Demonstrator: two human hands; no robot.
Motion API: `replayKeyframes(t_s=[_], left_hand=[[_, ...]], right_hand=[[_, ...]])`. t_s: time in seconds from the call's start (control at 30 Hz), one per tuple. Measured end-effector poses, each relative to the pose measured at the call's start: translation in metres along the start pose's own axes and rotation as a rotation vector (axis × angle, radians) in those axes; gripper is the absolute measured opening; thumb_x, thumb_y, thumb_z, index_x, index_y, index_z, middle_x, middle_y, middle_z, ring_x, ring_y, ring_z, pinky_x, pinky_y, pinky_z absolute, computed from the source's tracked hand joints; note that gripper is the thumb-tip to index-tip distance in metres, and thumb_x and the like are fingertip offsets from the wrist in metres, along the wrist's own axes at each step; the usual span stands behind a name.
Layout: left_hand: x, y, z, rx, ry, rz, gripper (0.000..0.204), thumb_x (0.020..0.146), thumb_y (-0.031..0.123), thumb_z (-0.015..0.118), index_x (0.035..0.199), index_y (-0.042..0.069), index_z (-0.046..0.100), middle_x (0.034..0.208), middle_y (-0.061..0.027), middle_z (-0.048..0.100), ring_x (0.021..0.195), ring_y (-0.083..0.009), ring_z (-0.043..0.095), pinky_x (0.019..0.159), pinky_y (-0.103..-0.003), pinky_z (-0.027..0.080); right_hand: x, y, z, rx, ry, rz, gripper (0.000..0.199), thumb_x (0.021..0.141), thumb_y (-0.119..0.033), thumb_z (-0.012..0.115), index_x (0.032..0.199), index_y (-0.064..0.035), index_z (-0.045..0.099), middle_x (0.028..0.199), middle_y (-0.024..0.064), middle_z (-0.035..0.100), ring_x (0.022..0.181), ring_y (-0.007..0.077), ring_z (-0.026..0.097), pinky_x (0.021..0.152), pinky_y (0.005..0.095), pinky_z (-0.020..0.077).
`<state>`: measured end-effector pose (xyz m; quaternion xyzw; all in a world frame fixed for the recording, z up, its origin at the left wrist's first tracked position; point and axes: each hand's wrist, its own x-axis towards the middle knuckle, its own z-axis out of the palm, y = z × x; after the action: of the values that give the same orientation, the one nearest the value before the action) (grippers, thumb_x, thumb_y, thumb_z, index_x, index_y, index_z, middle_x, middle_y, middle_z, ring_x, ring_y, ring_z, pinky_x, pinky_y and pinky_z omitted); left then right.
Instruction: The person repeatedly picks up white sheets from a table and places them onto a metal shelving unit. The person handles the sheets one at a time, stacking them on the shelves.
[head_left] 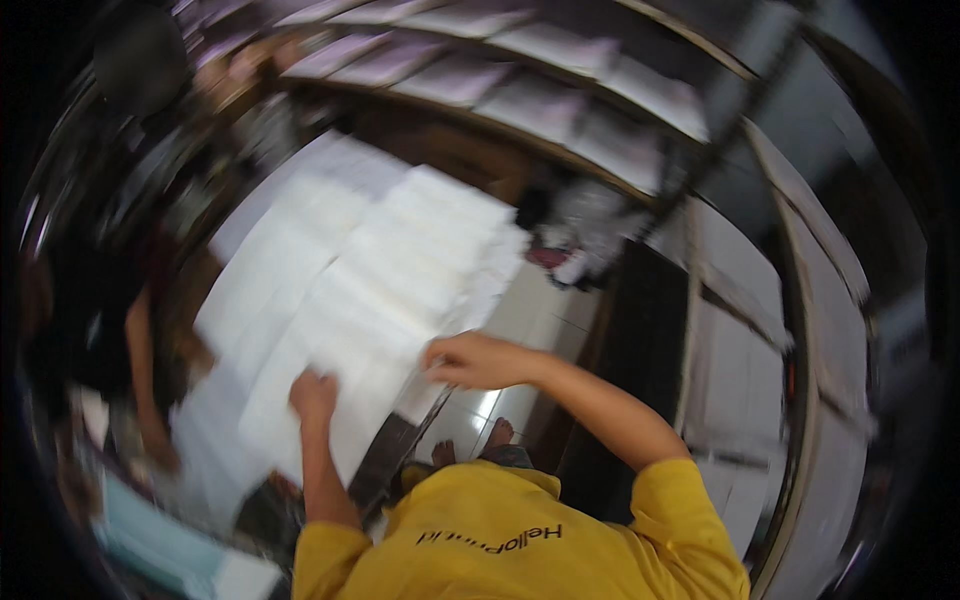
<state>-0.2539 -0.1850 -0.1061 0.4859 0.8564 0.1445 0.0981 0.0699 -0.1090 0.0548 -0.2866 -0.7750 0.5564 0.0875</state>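
Observation:
The picture is blurred by motion. Stacks of white sheets (380, 270) lie in rows on a table in front of me. My left hand (313, 396) rests with curled fingers on the near end of one stack; whether it grips a sheet I cannot tell. My right hand (475, 360) is closed over the near right edge of the neighbouring stack. Both forearms come out of yellow sleeves (500, 545) at the bottom of the view.
Another person in dark clothes (90, 300) stands at the left, with an arm (140, 370) down by the table's edge. Shelves of pale packs (520, 90) curve across the back and right. Below my right arm is a shiny tiled floor (530, 320) with bare feet (470, 445).

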Motion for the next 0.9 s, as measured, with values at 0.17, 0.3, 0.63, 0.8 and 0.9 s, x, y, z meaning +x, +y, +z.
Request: replayKeyframes(t_s=[0.17,0.3,0.63,0.8,0.9], left_hand=[[-0.035,0.048,-0.053,-0.453,0.028,0.289,0.021,0.085,0.005,0.057,0.071,-0.005,0.045,0.056,-0.0134,0.045,0.053,-0.0179,0.038,0.051,-0.038,0.038],[-0.081,0.115,-0.086,-0.546,-0.162,0.525,0.02,0.084,0.002,0.06,0.07,-0.003,0.046,0.056,-0.0117,0.044,0.051,-0.0177,0.038,0.05,-0.036,0.037],[-0.127,0.203,-0.106,-0.77,-0.234,0.931,0.016,0.084,0.004,0.07,0.076,-0.001,0.057,0.066,-0.0089,0.055,0.054,-0.0184,0.049,0.052,-0.031,0.041],[-0.124,0.188,-0.097,-0.782,-0.251,0.951,0.016,0.083,0.005,0.072,0.075,0.002,0.058,0.064,-0.007,0.057,0.054,-0.0199,0.052,0.053,-0.033,0.041],[-0.125,0.185,-0.081,-0.79,-0.31,0.947,0.015,0.084,0.005,0.072,0.076,0.002,0.059,0.065,-0.0077,0.058,0.054,-0.0212,0.053,0.053,-0.035,0.042]], right_hand=[[0.03,0.002,0.026,0.103,0.08,-0.053,0.035,0.095,-0.03,0.064,0.113,-0.0024,0.051,0.074,0.0096,0.061,0.065,0.0197,0.062,0.056,0.0349,0.0487],[0.029,-0.02,0.018,0.167,0.145,0.037,0.033,0.091,-0.025,0.065,0.11,-0.0028,0.05,0.078,0.0112,0.061,0.076,0.0229,0.065,0.059,0.0375,0.0493],[-0.028,-0.029,-0.091,-0.395,0.464,0.006,0.024,0.085,-0.013,0.056,0.109,-0.007,0.055,0.096,0.0142,0.067,0.089,0.031,0.066,0.077,0.0431,0.0502],[-0.155,-0.137,-0.224,-0.622,0.698,0.108,0.028,0.089,-0.025,0.063,0.107,-0.0047,0.069,0.1,0.0086,0.069,0.093,0.0189,0.063,0.081,0.0341,0.0511],[-0.294,-0.177,-0.257,-0.584,1.14,0.367,0.033,0.09,-0.03,0.066,0.112,-0.0059,0.071,0.104,0.0074,0.07,0.098,0.0178,0.063,0.087,0.0362,0.0502]])
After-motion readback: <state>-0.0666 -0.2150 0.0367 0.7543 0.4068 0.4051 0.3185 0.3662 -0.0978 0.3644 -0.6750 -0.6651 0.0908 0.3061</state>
